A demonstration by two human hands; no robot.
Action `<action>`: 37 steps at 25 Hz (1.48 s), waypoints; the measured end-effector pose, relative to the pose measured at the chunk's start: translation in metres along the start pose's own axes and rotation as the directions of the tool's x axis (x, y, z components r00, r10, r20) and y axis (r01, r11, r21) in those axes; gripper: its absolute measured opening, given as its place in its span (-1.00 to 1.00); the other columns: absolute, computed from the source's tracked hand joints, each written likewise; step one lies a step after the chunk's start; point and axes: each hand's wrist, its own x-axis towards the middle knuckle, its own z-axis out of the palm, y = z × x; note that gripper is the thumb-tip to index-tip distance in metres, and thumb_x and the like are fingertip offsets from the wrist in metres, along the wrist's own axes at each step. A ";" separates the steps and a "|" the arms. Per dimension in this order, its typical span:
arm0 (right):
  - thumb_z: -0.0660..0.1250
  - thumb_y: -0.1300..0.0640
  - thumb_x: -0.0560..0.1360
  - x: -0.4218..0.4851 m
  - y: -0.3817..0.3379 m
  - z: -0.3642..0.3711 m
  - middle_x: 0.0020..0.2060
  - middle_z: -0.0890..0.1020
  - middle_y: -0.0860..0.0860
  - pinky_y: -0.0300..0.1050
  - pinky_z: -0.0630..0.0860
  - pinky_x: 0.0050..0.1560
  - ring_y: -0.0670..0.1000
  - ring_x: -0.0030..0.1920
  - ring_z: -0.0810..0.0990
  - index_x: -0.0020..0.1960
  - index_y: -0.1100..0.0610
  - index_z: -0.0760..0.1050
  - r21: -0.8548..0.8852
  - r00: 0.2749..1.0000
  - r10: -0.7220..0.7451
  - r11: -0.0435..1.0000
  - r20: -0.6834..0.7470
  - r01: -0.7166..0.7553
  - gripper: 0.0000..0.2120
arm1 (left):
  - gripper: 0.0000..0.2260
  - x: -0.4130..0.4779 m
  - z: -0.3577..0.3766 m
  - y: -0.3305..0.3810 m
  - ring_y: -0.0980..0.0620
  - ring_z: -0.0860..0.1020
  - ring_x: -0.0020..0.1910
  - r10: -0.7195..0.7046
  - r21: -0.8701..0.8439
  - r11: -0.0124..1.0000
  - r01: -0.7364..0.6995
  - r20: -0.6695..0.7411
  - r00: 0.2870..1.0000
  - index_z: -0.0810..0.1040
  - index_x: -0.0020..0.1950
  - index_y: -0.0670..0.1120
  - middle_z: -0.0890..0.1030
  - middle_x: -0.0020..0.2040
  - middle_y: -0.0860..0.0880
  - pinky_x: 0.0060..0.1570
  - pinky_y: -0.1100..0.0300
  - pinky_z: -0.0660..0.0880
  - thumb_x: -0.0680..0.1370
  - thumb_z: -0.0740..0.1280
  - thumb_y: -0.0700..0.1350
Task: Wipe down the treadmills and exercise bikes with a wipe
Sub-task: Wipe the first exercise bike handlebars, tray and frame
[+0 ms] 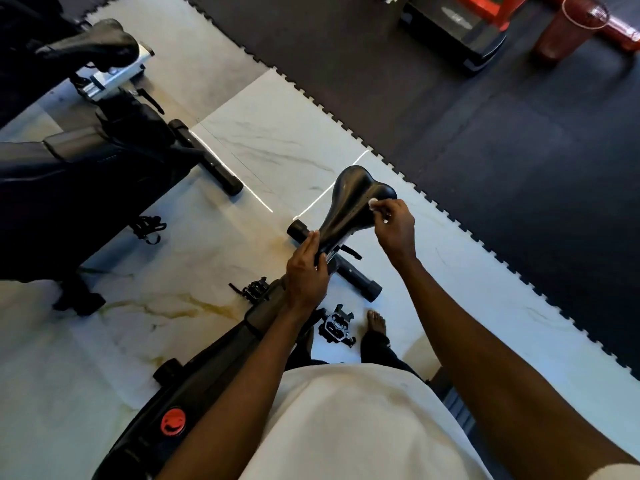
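In the seat-wiping step, the right hand point(394, 230) pinched a small white wipe point(372, 203) against the wide rear of the black moulded saddle point(349, 206) while the left hand point(306, 271) steadied its nose, clasp unclear; the next stroke probably needed forward pressure.

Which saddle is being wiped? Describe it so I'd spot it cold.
On the marble-look floor tiles, find the nearer black exercise bike, under the person's arms; it carries a glossy black saddle mid-frame. Unlike the black saddle at top left, it has the left hand holding its nose and the right hand pinching a small white wipe against it.
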 end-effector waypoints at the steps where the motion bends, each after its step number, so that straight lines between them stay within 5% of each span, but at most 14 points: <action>1: 0.35 0.24 0.57 0.004 0.004 -0.002 0.05 0.62 0.05 -0.11 0.60 0.14 -0.03 0.04 0.64 0.08 0.14 0.62 -0.001 1.000 -0.012 1.000 0.018 0.012 -0.88 | -0.54 0.000 0.003 0.004 -0.12 0.46 0.40 -0.024 0.012 1.000 0.024 -0.024 0.999 0.36 0.52 -0.18 0.47 0.44 -0.18 0.40 0.02 0.41 0.63 0.32 -0.17; 3: 0.35 0.23 0.58 0.000 0.006 0.002 0.07 0.60 0.07 -0.16 0.60 0.12 -0.01 0.04 0.63 0.12 0.18 0.60 0.001 0.983 -0.136 0.991 0.124 0.137 -0.86 | -0.55 0.003 0.009 0.008 -0.14 0.49 0.33 -0.077 0.030 0.996 0.079 -0.075 0.994 0.40 0.50 -0.17 0.52 0.38 -0.19 0.34 0.02 0.45 0.63 0.34 -0.12; 9: 0.37 0.30 0.55 0.023 0.031 -0.015 0.13 0.57 0.18 -0.10 0.59 0.05 0.12 0.04 0.59 0.19 0.24 0.56 0.019 0.772 -0.464 0.862 0.435 0.507 -0.78 | -0.53 0.009 0.042 0.036 -0.21 0.54 0.23 -0.262 0.059 0.955 0.292 -0.300 0.917 0.47 0.44 -0.19 0.57 0.29 -0.20 0.22 -0.08 0.49 0.58 0.42 -0.04; 14: 0.32 0.32 0.56 0.067 0.049 -0.046 0.06 0.56 0.19 0.02 0.59 0.07 0.18 0.06 0.58 0.18 0.18 0.56 0.010 0.833 -0.389 0.908 0.394 0.420 -0.79 | -0.51 0.009 0.058 0.044 -0.24 0.53 0.22 -0.269 0.114 0.933 0.340 -0.404 0.874 0.48 0.43 -0.19 0.57 0.27 -0.21 0.21 -0.09 0.46 0.55 0.44 -0.03; 19: 0.35 0.38 0.51 0.060 0.038 -0.035 0.11 0.57 0.21 0.08 0.62 0.00 0.20 0.11 0.56 0.23 0.23 0.54 0.097 0.583 -0.573 0.757 0.576 0.647 -0.69 | -0.48 0.006 0.062 0.040 -0.18 0.50 0.25 -0.275 0.033 0.946 0.322 -0.440 0.855 0.49 0.43 -0.15 0.55 0.29 -0.17 0.22 -0.08 0.47 0.56 0.32 0.12; 25: 0.37 0.30 0.55 0.081 0.032 -0.028 0.13 0.57 0.16 -0.08 0.60 0.01 0.14 0.06 0.59 0.18 0.14 0.58 0.054 0.670 -0.498 0.823 0.551 0.566 -0.77 | -0.55 0.004 0.065 0.038 -0.14 0.49 0.30 -0.359 -0.145 0.932 0.331 -0.477 0.802 0.48 0.42 -0.22 0.52 0.30 -0.21 0.33 0.04 0.45 0.58 0.41 -0.07; 29: 0.45 0.33 0.44 0.087 0.029 -0.025 0.16 0.57 0.19 -0.18 0.45 0.04 0.15 0.11 0.58 0.26 0.21 0.54 0.179 0.340 -0.594 0.645 0.729 0.743 -0.60 | -0.52 -0.001 0.072 0.044 -0.13 0.47 0.34 -0.422 -0.199 0.906 0.374 -0.505 0.753 0.46 0.44 -0.22 0.50 0.34 -0.21 0.34 0.15 0.40 0.58 0.41 -0.06; 33: 0.51 0.20 0.42 0.128 0.012 -0.002 0.11 0.59 0.13 -0.08 0.57 -0.06 0.15 0.05 0.59 0.24 0.16 0.55 0.179 0.251 -0.555 0.606 0.793 0.775 -0.60 | -0.45 0.006 0.084 0.052 -0.14 0.37 0.46 -0.542 -0.280 0.838 0.468 -0.525 0.656 0.35 0.53 -0.18 0.39 0.48 -0.20 0.42 0.06 0.36 0.60 0.38 -0.01; 37: 0.43 0.22 0.52 0.154 0.011 -0.004 0.07 0.63 0.17 -0.17 0.48 -0.06 0.19 0.03 0.61 0.17 0.21 0.61 0.349 0.035 -0.609 0.500 0.792 0.793 -0.77 | -0.37 0.014 0.106 0.076 -0.11 0.21 0.56 -0.650 -0.395 0.744 0.539 -0.613 0.449 0.19 0.61 -0.16 0.24 0.58 -0.16 0.48 0.07 0.25 0.63 0.34 0.02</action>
